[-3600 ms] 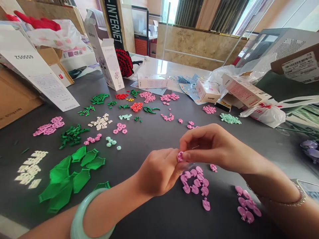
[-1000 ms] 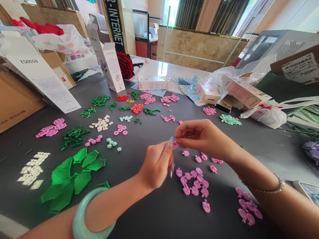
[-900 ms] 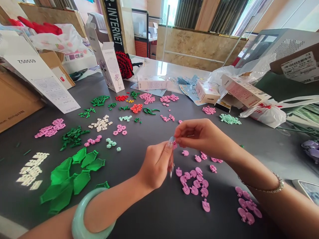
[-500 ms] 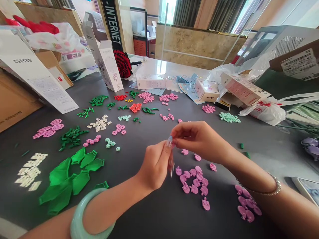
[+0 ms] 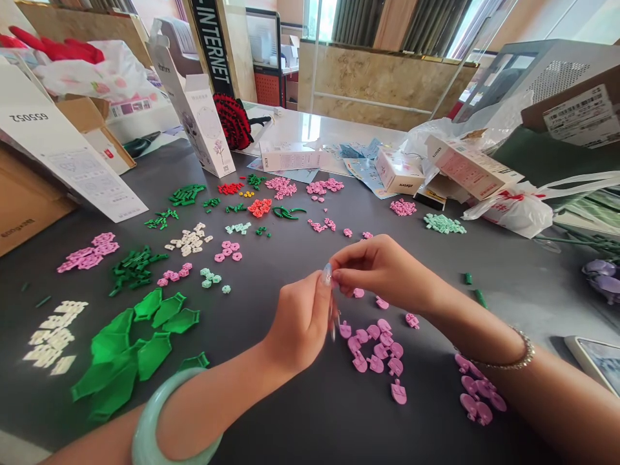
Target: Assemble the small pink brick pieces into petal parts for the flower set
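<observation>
Above the middle of the dark table, my left hand (image 5: 301, 316) and my right hand (image 5: 382, 271) meet at the fingertips. Both are closed in a pinch, thumbs against fingers. Whatever they pinch is very small and hidden by the fingers, so I cannot make it out. Just below my right hand lies a loose cluster of pink petal-shaped building pieces (image 5: 380, 351). More round pink pieces (image 5: 477, 387) sit partly behind my right forearm. Large green leaf pieces (image 5: 155, 355) rest to the left of my left hand.
Small sorted piles spread across the table: dark green pieces (image 5: 134, 270), cream pieces (image 5: 190, 240), orange pieces (image 5: 260, 206) and mint pieces (image 5: 444, 223). Behind them stands a tall white box (image 5: 209, 129). Boxes and a plastic bag (image 5: 526, 212) crowd the right; a phone (image 5: 591, 361) lies at the right edge.
The view has shifted slightly, moving the scene a little to the left. Both hands keep their pinch at nearly the same place, with the right fingers slightly adjusted.
</observation>
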The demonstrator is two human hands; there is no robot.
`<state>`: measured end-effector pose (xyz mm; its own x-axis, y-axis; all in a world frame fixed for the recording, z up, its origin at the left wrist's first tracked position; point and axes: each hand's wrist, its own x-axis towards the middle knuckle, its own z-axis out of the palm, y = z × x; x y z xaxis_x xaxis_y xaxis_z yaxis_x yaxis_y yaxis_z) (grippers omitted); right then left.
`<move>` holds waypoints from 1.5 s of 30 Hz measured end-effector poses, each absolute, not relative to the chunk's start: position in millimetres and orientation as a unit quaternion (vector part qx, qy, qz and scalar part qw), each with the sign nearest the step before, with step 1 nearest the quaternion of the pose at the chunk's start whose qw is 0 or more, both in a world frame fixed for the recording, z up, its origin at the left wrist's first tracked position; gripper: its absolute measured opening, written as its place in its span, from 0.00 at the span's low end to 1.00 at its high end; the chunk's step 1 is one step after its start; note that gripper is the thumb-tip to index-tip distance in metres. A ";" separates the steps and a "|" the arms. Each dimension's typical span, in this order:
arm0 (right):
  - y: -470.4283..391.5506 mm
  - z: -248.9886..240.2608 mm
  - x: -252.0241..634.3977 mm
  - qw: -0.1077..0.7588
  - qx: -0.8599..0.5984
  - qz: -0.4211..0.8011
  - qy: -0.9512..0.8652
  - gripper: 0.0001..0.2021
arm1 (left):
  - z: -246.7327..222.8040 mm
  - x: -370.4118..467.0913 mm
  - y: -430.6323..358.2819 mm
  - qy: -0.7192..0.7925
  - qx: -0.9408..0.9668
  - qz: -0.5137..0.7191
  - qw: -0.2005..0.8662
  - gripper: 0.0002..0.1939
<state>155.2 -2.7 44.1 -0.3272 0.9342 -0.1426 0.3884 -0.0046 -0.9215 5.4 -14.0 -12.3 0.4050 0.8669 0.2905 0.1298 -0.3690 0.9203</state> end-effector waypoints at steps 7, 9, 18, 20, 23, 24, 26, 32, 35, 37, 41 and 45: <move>-0.4 46.8 159.0 0.304 -0.494 0.518 -0.628 0.03 | -11.1 5.3 -13.1 0.365 0.702 0.430 0.435 0.20; 1.2 47.7 163.2 0.309 -0.471 0.536 -0.629 0.04 | -10.5 5.7 -12.8 0.369 0.697 0.438 0.432 0.20; 5.9 36.5 164.7 0.356 -0.423 0.590 -0.589 0.05 | -9.8 6.8 -13.4 0.373 0.677 0.447 0.451 0.19; 6.2 35.6 163.3 0.356 -0.425 0.597 -0.580 0.06 | -10.3 6.9 -13.6 0.368 0.676 0.446 0.457 0.19; 6.2 36.5 163.1 0.344 -0.434 0.601 -0.576 0.08 | -10.6 6.8 -14.4 0.363 0.681 0.438 0.461 0.20; 6.1 36.9 163.2 0.338 -0.437 0.603 -0.576 0.09 | -10.6 6.8 -14.7 0.363 0.682 0.436 0.461 0.20; 5.8 37.1 163.5 0.331 -0.441 0.603 -0.577 0.10 | -10.3 6.8 -15.4 0.366 0.685 0.430 0.460 0.20; 6.1 36.6 163.3 0.336 -0.438 0.594 -0.585 0.09 | -10.7 6.5 -15.3 0.370 0.690 0.428 0.452 0.20; 5.9 40.2 164.6 0.327 -0.437 0.583 -0.602 0.08 | -11.0 5.9 -14.5 0.365 0.692 0.431 0.450 0.20; 5.2 43.0 165.7 0.313 -0.437 0.571 -0.621 0.07 | -10.9 5.8 -14.0 0.364 0.688 0.432 0.455 0.21; 3.5 43.5 166.0 0.298 -0.440 0.528 -0.663 0.08 | -10.8 6.4 -13.8 0.369 0.673 0.431 0.474 0.20; 0.9 38.4 162.9 0.310 -0.464 0.464 -0.688 0.06 | -12.3 6.6 -14.1 0.366 0.667 0.425 0.490 0.20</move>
<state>162.9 0.9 38.4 -0.3772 0.9261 -0.0032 0.3503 0.1394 -0.9262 6.6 -14.1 -12.3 0.3703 0.9051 0.2091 0.0716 -0.2522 0.9650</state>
